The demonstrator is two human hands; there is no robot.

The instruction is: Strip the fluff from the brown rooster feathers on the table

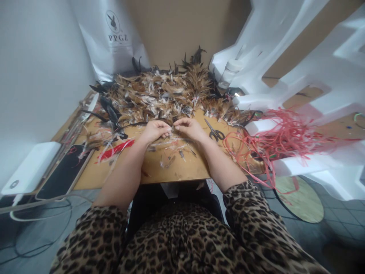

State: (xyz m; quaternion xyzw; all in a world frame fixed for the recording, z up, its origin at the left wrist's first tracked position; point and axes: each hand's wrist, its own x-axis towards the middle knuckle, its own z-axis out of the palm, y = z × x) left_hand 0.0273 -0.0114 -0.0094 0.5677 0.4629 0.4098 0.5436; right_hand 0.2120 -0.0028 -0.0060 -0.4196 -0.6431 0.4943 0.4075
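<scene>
At the front of a large heap of brown and white feathers (159,91), my two hands meet almost fingertip to fingertip. My left hand (156,130) is closed in a pinch on the pale base of a feather. Just right of it, my right hand (189,128) pinches too, at the same small spot; what lies between its fingertips is too small to make out. Loose feather bits and pale strands (171,150) lie on the tabletop below my wrists. Black-handled scissors (214,131) rest to the right of my right hand.
Red ribbon strands (296,133) pile up at the right over white foam pieces (296,161). A red strip (115,149) lies left of my hands. Farther left are a phone (64,171) and a white power bank (32,165) with a cable. A clear bottle (229,74) stands back right.
</scene>
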